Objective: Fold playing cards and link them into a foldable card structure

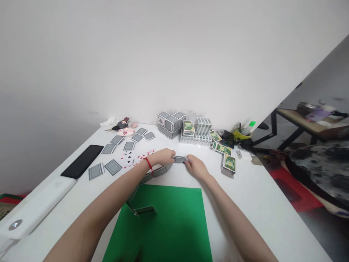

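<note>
My left hand and my right hand meet over the white table, each pinching one end of a small stack of grey-backed playing cards. A red string circles my left wrist. Under my left forearm a curved band of linked cards stands on edge, running toward a green mat. A small card piece stands on that mat. Face-up cards lie just left of my left hand.
Loose face-down cards are scattered at the left, near a black phone and a white power bank. A cube built of cards, stacked card boxes and green card packs stand along the back. Keys and a pink charm lie by the wall.
</note>
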A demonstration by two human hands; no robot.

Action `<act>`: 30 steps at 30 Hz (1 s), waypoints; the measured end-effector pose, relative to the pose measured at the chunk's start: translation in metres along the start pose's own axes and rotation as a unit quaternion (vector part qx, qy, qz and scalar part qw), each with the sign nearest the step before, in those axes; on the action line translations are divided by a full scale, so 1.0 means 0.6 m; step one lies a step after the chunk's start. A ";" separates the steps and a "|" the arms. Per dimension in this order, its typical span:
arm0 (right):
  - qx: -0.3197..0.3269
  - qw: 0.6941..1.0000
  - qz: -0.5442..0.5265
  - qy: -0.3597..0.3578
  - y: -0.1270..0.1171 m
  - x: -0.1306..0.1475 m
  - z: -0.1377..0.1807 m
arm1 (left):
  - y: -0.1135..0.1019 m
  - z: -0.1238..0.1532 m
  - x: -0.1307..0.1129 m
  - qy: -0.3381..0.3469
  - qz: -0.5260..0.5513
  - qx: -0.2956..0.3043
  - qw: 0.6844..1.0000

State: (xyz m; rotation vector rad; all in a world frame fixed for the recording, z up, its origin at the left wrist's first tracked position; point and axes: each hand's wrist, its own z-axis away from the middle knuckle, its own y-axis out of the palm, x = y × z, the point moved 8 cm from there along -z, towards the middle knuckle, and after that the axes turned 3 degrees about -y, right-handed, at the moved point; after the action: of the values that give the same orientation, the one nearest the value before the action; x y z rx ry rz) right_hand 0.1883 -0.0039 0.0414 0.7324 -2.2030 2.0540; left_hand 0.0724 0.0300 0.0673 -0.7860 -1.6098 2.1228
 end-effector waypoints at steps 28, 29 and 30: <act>0.093 0.933 -0.315 -0.146 0.053 0.231 0.147 | 0.013 -0.032 -0.010 0.104 0.277 0.011 0.955; 0.094 0.925 -0.358 -0.088 0.054 0.194 0.132 | 0.013 -0.032 -0.002 0.093 0.282 0.015 0.955; 0.100 0.909 -0.403 -0.030 0.058 0.155 0.119 | 0.011 -0.031 0.005 0.082 0.286 0.016 0.955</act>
State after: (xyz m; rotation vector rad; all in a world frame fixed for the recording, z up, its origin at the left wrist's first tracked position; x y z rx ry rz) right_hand 0.1135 -0.1003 0.0324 1.4315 -1.3287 1.7988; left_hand 0.0818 0.0440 0.0568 -1.5211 -1.3687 2.3601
